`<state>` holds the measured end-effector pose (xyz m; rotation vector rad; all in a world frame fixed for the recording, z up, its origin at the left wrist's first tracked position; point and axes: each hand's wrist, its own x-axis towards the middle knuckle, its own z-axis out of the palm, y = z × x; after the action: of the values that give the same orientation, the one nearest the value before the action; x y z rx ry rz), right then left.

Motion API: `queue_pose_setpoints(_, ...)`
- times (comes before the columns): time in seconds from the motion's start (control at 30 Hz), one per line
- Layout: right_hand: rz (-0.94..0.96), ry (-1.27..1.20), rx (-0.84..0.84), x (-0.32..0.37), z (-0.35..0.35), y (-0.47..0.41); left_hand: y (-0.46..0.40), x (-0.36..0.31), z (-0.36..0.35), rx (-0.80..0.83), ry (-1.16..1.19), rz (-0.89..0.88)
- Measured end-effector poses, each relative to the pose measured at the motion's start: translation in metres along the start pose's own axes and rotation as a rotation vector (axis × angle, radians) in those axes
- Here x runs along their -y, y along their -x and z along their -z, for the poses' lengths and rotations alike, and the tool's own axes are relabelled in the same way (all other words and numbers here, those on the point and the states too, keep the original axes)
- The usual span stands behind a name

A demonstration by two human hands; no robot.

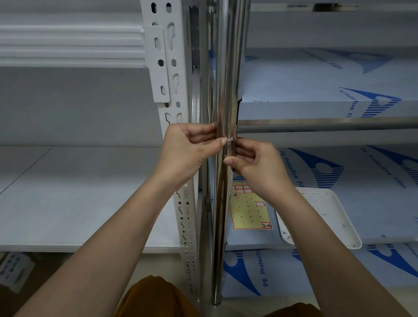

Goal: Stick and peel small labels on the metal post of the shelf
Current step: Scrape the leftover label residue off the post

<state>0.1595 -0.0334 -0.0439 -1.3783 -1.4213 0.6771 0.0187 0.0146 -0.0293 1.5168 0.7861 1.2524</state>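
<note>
A shiny metal post (229, 57) runs upright through the middle of the head view. A small white label (229, 140) sits at the post's front, just below the middle shelf level. My left hand (188, 151) pinches it between thumb and forefinger from the left. My right hand (256, 166) is curled against the post from the right, its fingertips touching the label's right edge. Whether the label is stuck flat or partly lifted is too small to tell. A yellow label sheet (249, 209) with a few labels left lies on the lower shelf behind my right wrist.
A white perforated upright (167, 58) stands just left of the post. Shelves wrapped in blue-printed protective film (338, 94) extend to the right. A white tray (335, 218) lies on the lower right shelf beside the sheet. White shelves (44, 192) lie to the left; my knees are below.
</note>
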Motion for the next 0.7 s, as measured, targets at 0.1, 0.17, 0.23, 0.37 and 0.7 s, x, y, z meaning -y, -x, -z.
queue_pose_setpoints(0.1, -0.008, 0.002, -0.004, -0.0004, 0.0000, -0.0006, -0.0009, -0.0007, 0.0005, -0.008, -0.006, 0.004)
queue_pose_setpoints(0.17, -0.010, 0.009, -0.007, -0.0007, -0.0001, -0.0006, -0.0012, -0.0008, 0.0008, -0.007, -0.013, 0.005)
queue_pose_setpoints(0.23, -0.008, 0.016, -0.004, -0.0003, -0.0001, -0.0001, -0.0005, -0.0007, 0.0005, -0.006, -0.020, 0.007)
queue_pose_setpoints(0.37, -0.010, 0.021, -0.003, 0.0007, -0.0007, 0.0005, 0.0005, -0.0014, -0.0008, -0.013, -0.025, 0.002)
queue_pose_setpoints(0.7, -0.027, -0.003, -0.009, 0.0019, -0.0011, 0.0018, 0.0005, -0.0008, 0.0017, -0.016, -0.020, 0.031)
